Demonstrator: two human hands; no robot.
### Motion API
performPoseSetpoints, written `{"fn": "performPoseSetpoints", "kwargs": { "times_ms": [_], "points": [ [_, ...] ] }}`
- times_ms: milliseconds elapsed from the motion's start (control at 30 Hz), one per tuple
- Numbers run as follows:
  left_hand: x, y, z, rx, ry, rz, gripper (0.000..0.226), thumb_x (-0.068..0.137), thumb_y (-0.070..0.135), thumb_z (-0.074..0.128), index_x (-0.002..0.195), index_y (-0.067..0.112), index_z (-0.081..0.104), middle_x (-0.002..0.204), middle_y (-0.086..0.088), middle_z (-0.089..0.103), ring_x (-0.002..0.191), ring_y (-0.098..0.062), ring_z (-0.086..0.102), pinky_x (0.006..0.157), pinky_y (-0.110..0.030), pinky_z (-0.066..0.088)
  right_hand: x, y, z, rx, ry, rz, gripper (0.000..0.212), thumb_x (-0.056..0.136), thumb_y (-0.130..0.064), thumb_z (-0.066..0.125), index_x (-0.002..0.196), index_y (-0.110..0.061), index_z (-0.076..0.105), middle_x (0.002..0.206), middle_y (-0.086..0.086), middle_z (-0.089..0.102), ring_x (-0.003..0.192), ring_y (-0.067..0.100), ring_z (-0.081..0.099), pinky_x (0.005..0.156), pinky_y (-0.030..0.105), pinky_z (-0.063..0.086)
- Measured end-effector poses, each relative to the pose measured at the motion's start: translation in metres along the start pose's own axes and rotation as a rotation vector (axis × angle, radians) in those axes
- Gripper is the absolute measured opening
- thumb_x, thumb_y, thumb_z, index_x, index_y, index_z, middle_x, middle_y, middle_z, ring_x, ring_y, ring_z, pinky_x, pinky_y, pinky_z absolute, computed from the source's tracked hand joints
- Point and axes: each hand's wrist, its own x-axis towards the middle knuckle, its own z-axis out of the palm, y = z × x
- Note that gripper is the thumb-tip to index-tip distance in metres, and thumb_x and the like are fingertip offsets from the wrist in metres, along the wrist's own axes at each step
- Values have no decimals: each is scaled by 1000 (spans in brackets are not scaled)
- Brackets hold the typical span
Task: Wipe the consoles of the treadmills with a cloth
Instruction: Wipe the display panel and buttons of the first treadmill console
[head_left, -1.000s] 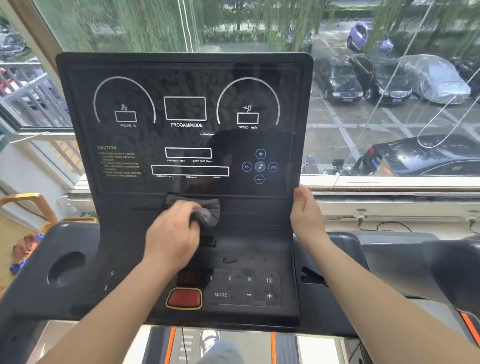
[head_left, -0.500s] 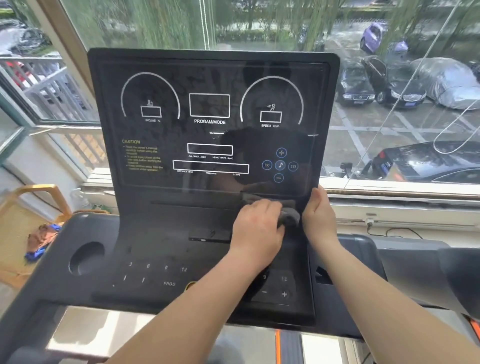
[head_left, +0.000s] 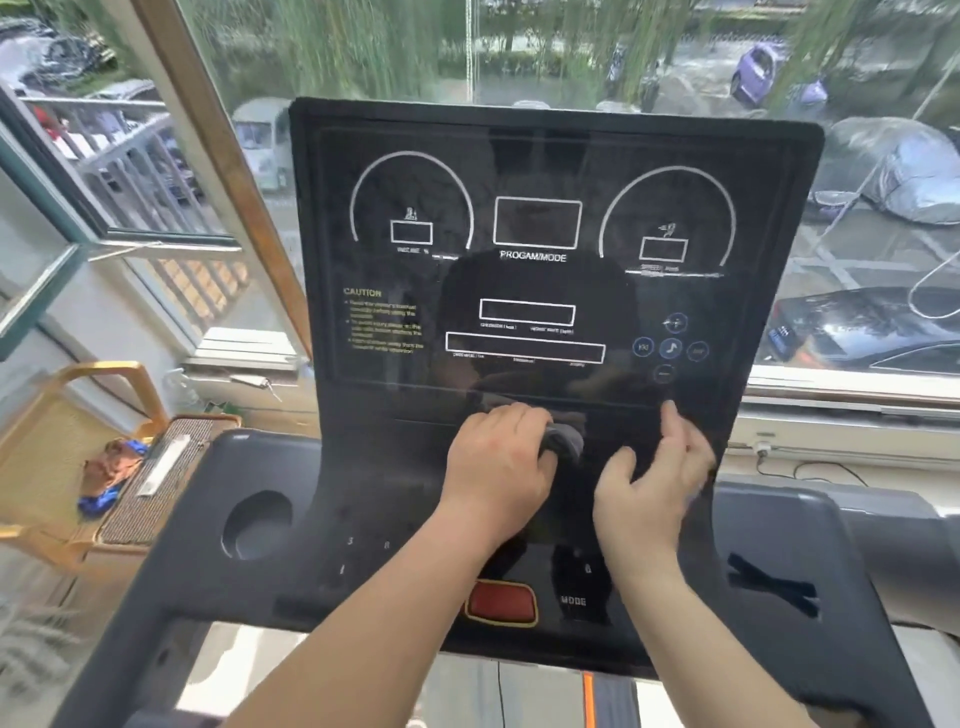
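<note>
The left hand, its grip closed on the cloth, has slid back toward 9 o'clock along the console, so wiping goes on, while the open, empty right hand has let go of the edge.

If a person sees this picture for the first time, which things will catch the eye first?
The tall black treadmill console with white dials fills the centre. Below its screen, the left hand presses a dark cloth on the panel, with the right hand open beside it. A red button glows near the bottom edge.
</note>
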Motion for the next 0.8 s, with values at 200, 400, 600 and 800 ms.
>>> {"fn": "performPoseSetpoints", "kwargs": {
  "times_ms": [200, 400, 600, 800],
  "points": [
    [-18, -79, -55, 38, -24, -92, 30, 85, 28, 52, 102, 14, 71, 96, -2, 73, 89, -28, 68, 75, -41, 51, -44, -43, 49, 130, -413, 207, 38, 99, -1, 49, 97, -29, 74, 80, -2, 76, 71, 16, 68, 71, 40, 60],
    [-36, -128, -81, -66, 21, -336, 29, 89, 22, 51, 110, 12, 68, 103, -5, 70, 95, -32, 62, 83, -43, 49, -70, -52, 64, 208, -472, 360, 37, 98, 3, 46, 100, -18, 76, 73, 3, 74, 64, 10, 65, 67, 31, 58],
    [-11, -105, -106, -472, 305, -585, 21, 102, 25, 47, 113, 17, 61, 108, -3, 65, 93, -17, 63, 75, -22, 53, -64, -58, 47, 254, -384, 395, 37, 99, 4, 45, 105, -16, 75, 76, 4, 75, 68, 14, 67, 66, 27, 59],
    [31, -62, -78, -119, 245, 63, 38, 87, 19, 60, 123, 18, 68, 130, 0, 64, 120, -30, 56, 99, -45, 45, -44, -58, 32, 267, -275, 393, 35, 101, 1, 44, 110, -19, 72, 79, 7, 75, 68, 15, 67, 68, 31, 58]
  ]
}}
